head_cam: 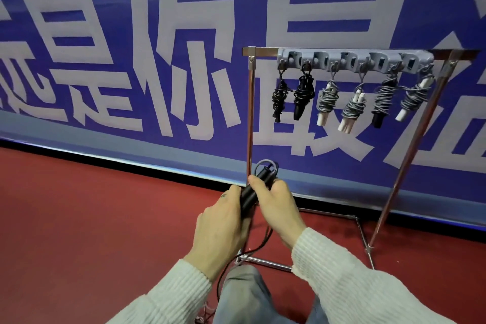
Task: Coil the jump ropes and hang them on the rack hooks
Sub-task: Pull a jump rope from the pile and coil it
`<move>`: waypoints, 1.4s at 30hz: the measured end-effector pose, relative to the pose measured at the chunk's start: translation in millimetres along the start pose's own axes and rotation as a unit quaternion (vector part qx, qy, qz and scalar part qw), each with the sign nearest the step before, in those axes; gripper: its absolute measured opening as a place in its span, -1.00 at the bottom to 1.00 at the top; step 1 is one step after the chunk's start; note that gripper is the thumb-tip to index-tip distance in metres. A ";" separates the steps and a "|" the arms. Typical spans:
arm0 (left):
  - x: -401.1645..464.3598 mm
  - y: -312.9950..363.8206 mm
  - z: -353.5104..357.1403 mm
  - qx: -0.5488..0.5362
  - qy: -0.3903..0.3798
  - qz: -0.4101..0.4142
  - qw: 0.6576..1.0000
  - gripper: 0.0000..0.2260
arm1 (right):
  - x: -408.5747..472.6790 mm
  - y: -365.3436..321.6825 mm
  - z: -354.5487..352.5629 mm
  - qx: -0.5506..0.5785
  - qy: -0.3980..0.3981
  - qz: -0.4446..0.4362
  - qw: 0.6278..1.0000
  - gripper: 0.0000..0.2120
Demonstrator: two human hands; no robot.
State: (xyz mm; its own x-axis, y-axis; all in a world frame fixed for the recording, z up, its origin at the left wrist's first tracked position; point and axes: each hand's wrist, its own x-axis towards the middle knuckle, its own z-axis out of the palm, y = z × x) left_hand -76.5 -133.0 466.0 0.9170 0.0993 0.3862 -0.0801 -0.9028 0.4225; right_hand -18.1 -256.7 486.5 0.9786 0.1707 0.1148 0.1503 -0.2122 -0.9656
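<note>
Both my hands hold a pair of black jump rope handles [251,191] in front of the rack's left post. My left hand [221,226] grips their lower part; my right hand [276,208] wraps round them from the right, thumb on top. A grey loop of cord [268,163] arcs over the handle tips, and dark cord [231,263] trails down toward the floor. On the metal rack [249,113], a grey hook strip [352,60] carries several coiled ropes: two black ones [292,97] at the left, then grey-wound ones with white or black handles [355,108].
A blue banner with large white characters [157,60] covers the wall behind the rack. The floor [92,218] is red. My grey-trousered knee [244,294] shows at the bottom, near the rack's base bars [265,262].
</note>
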 end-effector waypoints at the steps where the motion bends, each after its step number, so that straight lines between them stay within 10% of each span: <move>1: -0.7 0.0 2.7 -0.032 0.010 0.013 0.999 -0.78 | 1.7 0.5 -1.2 0.000 0.003 0.006 1.000 -0.64; 6: -7.3 9.1 10.2 -0.021 -0.001 0.005 1.000 -0.53 | 6.8 1.4 -5.5 -0.047 -0.034 0.004 0.998 -0.64; 9: -3.6 -0.9 4.4 -0.189 -0.087 -0.027 0.978 -0.66 | 17.5 11.2 -24.6 0.072 -0.182 0.075 0.978 -0.70; 14: 0.7 -5.3 -38.0 -0.604 -0.204 -0.117 0.762 -0.59 | 24.1 37.6 -51.7 0.304 -0.283 0.104 0.904 -0.72; 19: 22.1 1.2 -52.9 -0.683 -0.118 -0.161 0.702 -0.60 | 7.6 43.3 -29.5 -0.084 -0.095 -0.066 0.990 -0.76; 22: 42.3 2.6 -42.4 -0.624 -0.045 -0.175 0.761 -0.69 | -16.1 40.4 -13.2 -0.351 -0.152 -0.173 0.908 -0.86; 24: 47.3 -2.0 -29.5 -0.358 -0.004 -0.091 0.929 -0.76 | -21.5 21.9 -13.7 -0.450 -0.208 -0.212 0.842 -0.84; 26: 44.8 -13.3 -18.7 -0.033 -0.041 0.061 0.997 -0.72 | -20.0 -9.4 -23.9 -0.507 -0.272 -0.255 0.777 -0.78; 30: 29.6 -21.1 -19.8 0.067 -0.230 0.230 0.943 -0.56 | -2.1 -62.6 -54.1 -0.465 -0.321 -0.218 0.796 -0.72; 33: 8.5 -11.0 -26.6 0.005 -0.196 0.306 0.932 -0.58 | 24.3 -68.7 -79.0 -0.379 -0.309 -0.123 0.863 -0.64; 36: 4.2 -6.6 -39.7 -0.071 -0.159 0.306 0.936 -0.56 | 31.7 -44.5 -84.2 -0.218 -0.349 0.013 0.911 -0.65; 42: 7.4 -37.9 -40.2 0.164 -0.122 0.206 0.957 -0.50 | 40.7 -42.5 -108.1 -0.099 -0.269 0.014 0.958 -0.78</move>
State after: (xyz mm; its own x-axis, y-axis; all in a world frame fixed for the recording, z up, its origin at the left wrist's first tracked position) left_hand -82.4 -81.2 485.8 0.9010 -0.3575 0.2455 -0.3642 -0.9311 -0.0195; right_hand 30.5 -344.8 557.5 0.7767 0.6222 -0.0983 0.2008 -0.3925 -0.8976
